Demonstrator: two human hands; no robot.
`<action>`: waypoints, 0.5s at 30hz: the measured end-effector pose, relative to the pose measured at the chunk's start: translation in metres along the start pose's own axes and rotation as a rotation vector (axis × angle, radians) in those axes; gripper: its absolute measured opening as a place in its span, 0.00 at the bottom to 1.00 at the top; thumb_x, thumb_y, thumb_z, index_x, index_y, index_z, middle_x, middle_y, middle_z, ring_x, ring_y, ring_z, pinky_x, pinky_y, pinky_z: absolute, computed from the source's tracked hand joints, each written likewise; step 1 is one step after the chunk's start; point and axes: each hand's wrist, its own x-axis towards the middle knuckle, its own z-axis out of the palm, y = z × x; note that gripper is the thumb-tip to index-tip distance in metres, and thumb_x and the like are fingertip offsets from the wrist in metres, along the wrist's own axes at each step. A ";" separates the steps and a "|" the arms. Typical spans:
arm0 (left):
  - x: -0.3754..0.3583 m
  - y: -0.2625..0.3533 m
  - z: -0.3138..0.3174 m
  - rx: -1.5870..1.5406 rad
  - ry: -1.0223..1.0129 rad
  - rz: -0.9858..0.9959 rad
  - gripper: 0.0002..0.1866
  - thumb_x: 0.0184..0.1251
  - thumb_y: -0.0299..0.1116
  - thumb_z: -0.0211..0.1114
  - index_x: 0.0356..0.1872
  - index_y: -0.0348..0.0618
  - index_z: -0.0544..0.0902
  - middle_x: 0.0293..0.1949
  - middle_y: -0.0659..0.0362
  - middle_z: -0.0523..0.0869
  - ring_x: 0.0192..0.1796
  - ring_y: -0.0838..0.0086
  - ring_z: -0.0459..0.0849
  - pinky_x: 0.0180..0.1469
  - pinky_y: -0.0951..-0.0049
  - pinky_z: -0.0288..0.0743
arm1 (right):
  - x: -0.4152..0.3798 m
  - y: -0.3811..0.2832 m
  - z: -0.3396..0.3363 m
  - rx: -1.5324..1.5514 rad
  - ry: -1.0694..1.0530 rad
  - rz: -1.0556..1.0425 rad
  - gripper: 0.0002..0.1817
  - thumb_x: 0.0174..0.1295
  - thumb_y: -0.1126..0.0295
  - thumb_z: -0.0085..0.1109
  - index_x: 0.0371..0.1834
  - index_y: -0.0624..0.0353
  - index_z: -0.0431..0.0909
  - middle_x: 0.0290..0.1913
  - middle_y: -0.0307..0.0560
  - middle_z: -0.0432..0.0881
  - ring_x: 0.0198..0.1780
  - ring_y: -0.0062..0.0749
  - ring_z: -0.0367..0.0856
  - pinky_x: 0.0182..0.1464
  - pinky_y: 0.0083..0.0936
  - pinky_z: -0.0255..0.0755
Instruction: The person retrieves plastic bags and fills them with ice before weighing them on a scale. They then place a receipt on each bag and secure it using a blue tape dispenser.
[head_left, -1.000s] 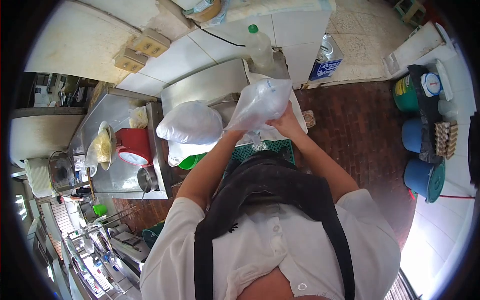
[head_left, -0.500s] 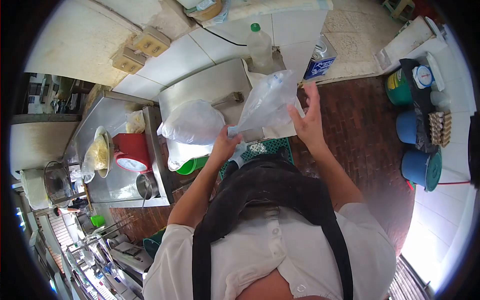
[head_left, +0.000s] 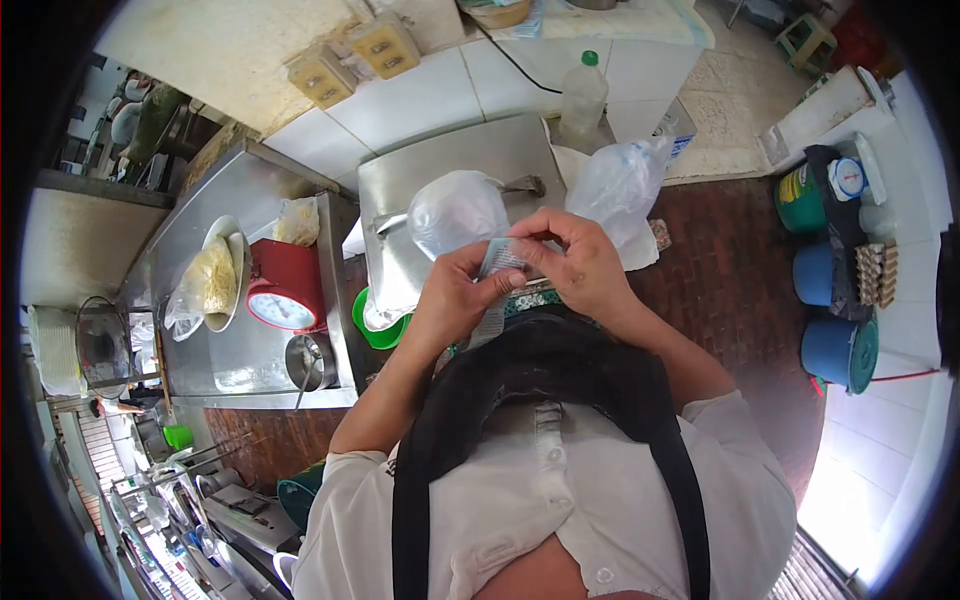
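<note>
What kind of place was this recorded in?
Probably a commercial or food-stall kitchen: a metal counter holds a red dial scale and a bowl with a bag of pale food, and egg trays are stacked by the far wall.

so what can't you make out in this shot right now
All in the head view:
- Printed strip: its wording is too small to read, and the fingers of the left hand and right hand cover part of it.
- Metal tin: largely hidden behind the right-hand clear bag.
- Red scale: the dial reading is too small.
- Tan bowl: cut off by the top edge.
</note>
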 end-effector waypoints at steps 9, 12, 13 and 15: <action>-0.024 -0.003 -0.047 0.076 0.392 0.153 0.08 0.73 0.30 0.72 0.42 0.35 0.86 0.36 0.63 0.88 0.40 0.83 0.81 0.48 0.79 0.75 | 0.019 -0.018 0.061 -0.162 0.169 -0.416 0.15 0.65 0.73 0.71 0.53 0.61 0.84 0.42 0.49 0.89 0.40 0.32 0.86 0.48 0.32 0.80; -0.027 -0.004 -0.052 0.144 0.389 0.150 0.09 0.73 0.32 0.72 0.40 0.36 0.86 0.34 0.65 0.86 0.39 0.83 0.80 0.46 0.78 0.75 | 0.022 -0.013 0.053 -0.308 0.056 -0.439 0.14 0.64 0.74 0.72 0.53 0.60 0.84 0.44 0.48 0.88 0.43 0.32 0.87 0.49 0.31 0.80; -0.028 -0.003 -0.052 0.183 0.391 0.164 0.09 0.74 0.33 0.72 0.40 0.36 0.86 0.33 0.65 0.86 0.38 0.83 0.79 0.46 0.78 0.75 | 0.023 -0.013 0.056 -0.313 0.052 -0.442 0.14 0.64 0.74 0.72 0.53 0.60 0.84 0.44 0.48 0.88 0.43 0.32 0.87 0.49 0.31 0.80; -0.022 -0.002 -0.042 0.130 0.491 0.332 0.10 0.74 0.34 0.71 0.39 0.36 0.86 0.32 0.65 0.86 0.37 0.83 0.79 0.44 0.77 0.75 | 0.023 -0.012 0.061 -0.083 0.111 -0.253 0.14 0.64 0.73 0.72 0.52 0.61 0.84 0.43 0.48 0.89 0.44 0.32 0.88 0.49 0.29 0.81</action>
